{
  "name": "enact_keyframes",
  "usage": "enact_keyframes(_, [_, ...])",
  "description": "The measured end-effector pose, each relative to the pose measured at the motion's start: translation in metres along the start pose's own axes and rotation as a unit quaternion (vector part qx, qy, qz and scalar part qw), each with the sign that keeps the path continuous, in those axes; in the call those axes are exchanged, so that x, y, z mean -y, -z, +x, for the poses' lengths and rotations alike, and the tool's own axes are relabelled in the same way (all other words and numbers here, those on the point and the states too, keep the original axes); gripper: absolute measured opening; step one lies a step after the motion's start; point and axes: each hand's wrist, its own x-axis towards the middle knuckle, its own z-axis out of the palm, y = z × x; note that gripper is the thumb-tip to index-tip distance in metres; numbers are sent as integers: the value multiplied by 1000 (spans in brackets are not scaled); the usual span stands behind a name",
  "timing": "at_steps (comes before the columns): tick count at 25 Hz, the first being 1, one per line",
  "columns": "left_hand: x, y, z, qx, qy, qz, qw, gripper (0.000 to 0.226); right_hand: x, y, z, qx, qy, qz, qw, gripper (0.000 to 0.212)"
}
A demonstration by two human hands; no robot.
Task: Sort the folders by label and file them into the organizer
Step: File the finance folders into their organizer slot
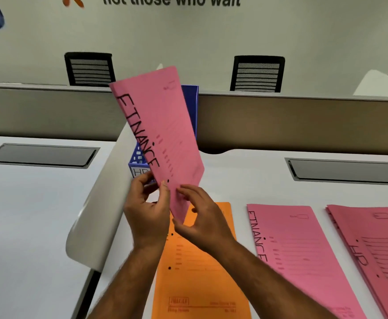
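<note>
A pink folder marked FINANCE (165, 125) is held upright and tilted in front of the blue organizer (190, 107), whose front slot carries an HR label (140, 172). My left hand (147, 210) pinches the folder's lower corner. My right hand (202, 217) touches the same lower edge from the right with its fingers spread. On the desk lie an orange folder (197, 272), a second pink FINANCE folder (298, 256) and a pink stack marked HR (377, 249) at the right. The raised folder hides most of the organizer.
A white curved divider (100, 203) runs along the left of the organizer. Two recessed grey cable hatches (41, 155) (342, 170) sit in the white desk (27, 226). A brown partition (303, 123) stands behind, with black chairs (257, 73) beyond it.
</note>
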Motion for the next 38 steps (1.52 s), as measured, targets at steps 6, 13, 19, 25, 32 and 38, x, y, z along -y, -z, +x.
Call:
enact_keyframes(6, [31,-15,53,-7,7,-12,1000,31,-5,-22,58,-9,-2,-13,1000,74])
enact_keyframes(13, [61,-60,101,8,1,-30,1000,30,-30,-32,124,-39,-42,19,998,67])
enact_keyframes(19, [75,-100,125,5,11,-48,999,33,-63,-41,172,-69,-74,15,995,65])
enact_keyframes(25, [99,-122,146,33,51,-22,998,30,-89,-55,199,-79,-104,-6,991,63])
enact_keyframes(32, [107,-121,151,63,30,21,997,25,-96,-58,196,-103,-131,8,986,57])
enact_keyframes(38, [116,-119,140,113,80,81,987,22,-98,-52,192,-95,-166,13,982,52])
